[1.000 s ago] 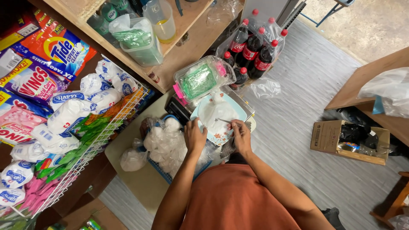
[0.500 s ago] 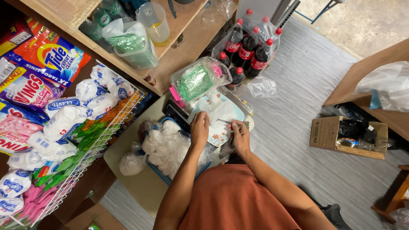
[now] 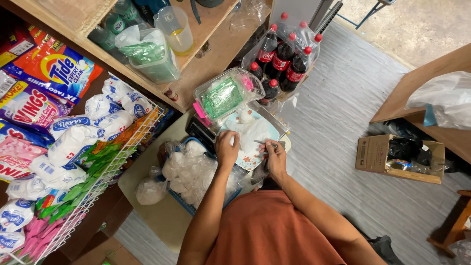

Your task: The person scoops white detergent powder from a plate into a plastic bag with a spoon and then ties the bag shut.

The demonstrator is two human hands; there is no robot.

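White powder sits heaped on the plate (image 3: pixel 255 159) at my table's (image 3: pixel 162 216) far edge, where my hands have barely moved: left hand (image 3: pixel 226 149) curled on the heap, right hand (image 3: pixel 274 156) gripping a small metal scoop (image 3: pixel 262 143).

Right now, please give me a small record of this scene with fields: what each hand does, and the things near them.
left hand: rests at the edge of the pale blue plate, fingers on a small clear bag
right hand: holds a thin metal spoon over the plate
on plate: white powder in clear plastic
left of plate: basket of small filled bags
behind plate: clear box of green packets, dark soda bottles
far left: wire rack of sachets
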